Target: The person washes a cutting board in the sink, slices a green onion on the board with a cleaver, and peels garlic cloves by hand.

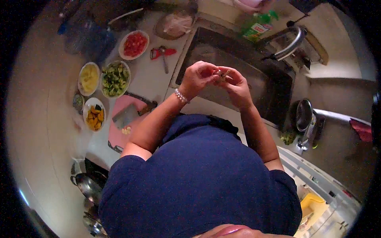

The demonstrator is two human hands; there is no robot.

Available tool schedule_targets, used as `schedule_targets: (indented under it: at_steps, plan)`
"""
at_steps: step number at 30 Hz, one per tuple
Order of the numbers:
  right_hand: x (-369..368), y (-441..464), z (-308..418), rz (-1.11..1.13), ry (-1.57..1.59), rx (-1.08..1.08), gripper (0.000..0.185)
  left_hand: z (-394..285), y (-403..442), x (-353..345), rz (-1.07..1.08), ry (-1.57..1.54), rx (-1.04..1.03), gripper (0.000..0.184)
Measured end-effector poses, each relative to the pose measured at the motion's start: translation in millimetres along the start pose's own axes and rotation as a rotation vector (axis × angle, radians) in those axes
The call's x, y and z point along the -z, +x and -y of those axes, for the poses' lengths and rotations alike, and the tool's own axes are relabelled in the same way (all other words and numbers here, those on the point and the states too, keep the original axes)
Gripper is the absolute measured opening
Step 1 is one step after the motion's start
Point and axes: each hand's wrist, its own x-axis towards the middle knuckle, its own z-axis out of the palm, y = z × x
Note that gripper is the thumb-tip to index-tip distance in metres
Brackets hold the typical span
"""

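Observation:
Over the near edge of the sink, my two hands meet around a small, pale head of garlic with a short stalk poking up. My left hand, with a beaded bracelet at the wrist, pinches it from one side. The fingers of my right hand are closed on its other side. My fingers cover much of it. To the left lies a pink cutting board, bearing a cleaver and a few peeled garlic cloves.
Left on the counter are plates of chopped green vegetable, red pieces, yellow slices and orange pieces. A red peeler lies near the sink. A faucet and green spray bottle stand behind it.

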Motion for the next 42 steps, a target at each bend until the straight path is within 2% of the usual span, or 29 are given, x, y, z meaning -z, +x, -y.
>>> schedule_targets:
  at_steps: [2, 5, 8, 11, 14, 17, 23, 32, 35, 38, 41, 42]
  plan:
    - [5, -3, 3, -0.049, -0.011, 0.031, 0.042, 3, 7, -4, 0.01, 0.101, -0.048, 0.018]
    - [9, -4, 6, -0.097, -0.035, 0.068, 0.043, -4, 10, -10, -0.001, 0.04, -0.012, 0.02]
    - [11, -2, 12, -0.098, -0.036, 0.066, 0.045, -14, 14, -11, 0.06, -0.232, 0.16, 0.017]
    - [10, 3, 18, -0.053, -0.106, 0.07, 0.045, -10, 19, -10, 0.054, -0.242, 0.093, 0.017]
    - [17, 10, 20, -0.033, -0.191, 0.045, 0.044, -18, 32, -6, 0.108, 0.373, -0.228, 0.02]
    - [23, 11, 15, -0.026, -0.233, 0.014, 0.041, -13, 39, 1, 0.208, 0.42, -0.28, 0.019]
    - [22, 19, 8, -0.077, -0.213, -0.039, 0.035, 9, 36, 0, 0.167, 0.357, -0.137, 0.024]
    - [23, 23, -1, -0.126, -0.027, -0.104, 0.035, 23, 42, -4, 0.128, 0.458, -0.492, 0.03]
    - [22, 23, -5, -0.145, 0.04, -0.106, 0.035, 26, 42, -2, 0.121, 0.53, -0.517, 0.03]
    - [22, 24, -6, -0.198, 0.19, -0.127, 0.034, 34, 32, -3, 0.082, 0.545, -0.494, 0.031]
    - [26, 27, 1, -0.203, 0.253, -0.113, 0.035, 31, 37, -4, 0.023, 0.492, -0.253, 0.026]
    - [27, 27, 2, -0.197, 0.251, -0.099, 0.035, 28, 39, -5, -0.006, 0.256, -0.161, 0.025]
